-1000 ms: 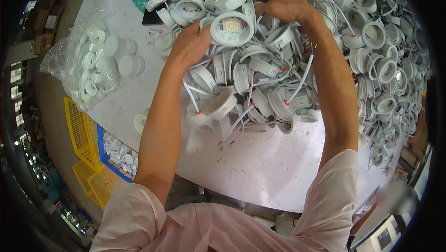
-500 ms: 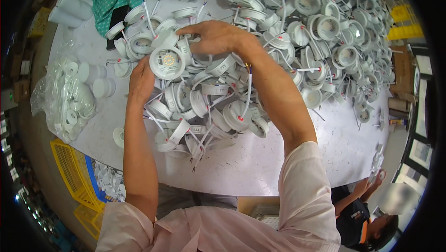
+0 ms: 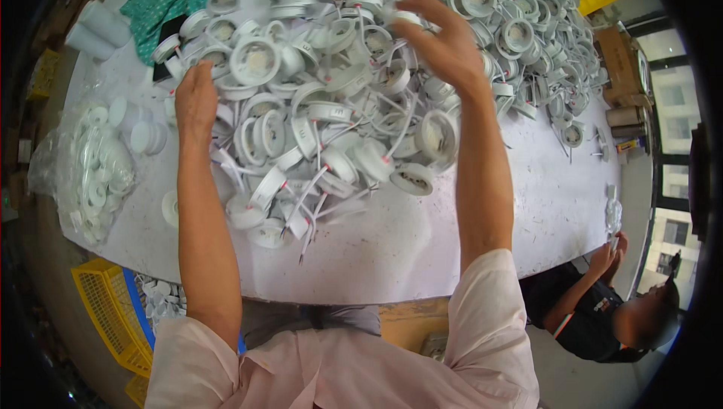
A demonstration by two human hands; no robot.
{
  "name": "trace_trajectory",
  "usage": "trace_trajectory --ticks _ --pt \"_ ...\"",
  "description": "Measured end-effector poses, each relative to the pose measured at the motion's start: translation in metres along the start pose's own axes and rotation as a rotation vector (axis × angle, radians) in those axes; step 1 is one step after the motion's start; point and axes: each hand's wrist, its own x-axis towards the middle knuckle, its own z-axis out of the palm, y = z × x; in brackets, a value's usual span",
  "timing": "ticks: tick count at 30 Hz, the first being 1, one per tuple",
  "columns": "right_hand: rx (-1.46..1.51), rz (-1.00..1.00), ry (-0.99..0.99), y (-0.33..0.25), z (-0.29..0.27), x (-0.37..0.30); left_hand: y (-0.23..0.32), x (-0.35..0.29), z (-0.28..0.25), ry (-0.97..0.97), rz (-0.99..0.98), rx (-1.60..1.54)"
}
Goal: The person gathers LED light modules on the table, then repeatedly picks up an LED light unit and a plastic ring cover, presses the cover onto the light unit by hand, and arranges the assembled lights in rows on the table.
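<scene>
A large heap of white round LED lights [image 3: 331,111] with white wires and red grommets covers the middle of the table. At the heap's left edge is my left hand [image 3: 197,100], its fingers stretched upward against the nearest lights, holding nothing that I can see. One light [image 3: 255,61] lies face up to the right of that hand, its round LED board showing through the opening. Over the heap's right part, my right hand [image 3: 444,44] is slightly blurred, thumb and fingers spread, with nothing in its grasp. Lights lie just beneath it.
On the white table [image 3: 376,251], a clear plastic bag [image 3: 86,175] of white rings lies left, near stacked white discs [image 3: 147,136] and a green dotted cloth [image 3: 158,10]. Yellow baskets [image 3: 113,311] stand lower left. Another person [image 3: 595,303] sits at lower right.
My right hand has moved right, away from the left one, and its fingers have spread. My left hand has shifted slightly left. The lights between them lie more spread out. The view has shifted somewhat.
</scene>
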Motion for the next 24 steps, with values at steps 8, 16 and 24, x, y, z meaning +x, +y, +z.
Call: trace_trajectory --ticks 8,16,24 --pt "-0.255 0.307 0.745 0.134 -0.046 -0.148 0.041 -0.073 -0.04 0.138 0.392 -0.249" --pt "-0.298 0.372 0.442 0.167 0.018 -0.157 -0.023 -0.242 -0.084 -0.002 0.71 -0.002" --pt "-0.143 0.201 0.485 0.159 0.062 -0.145 -0.07 -0.286 -0.091 -0.039 0.725 -0.025"
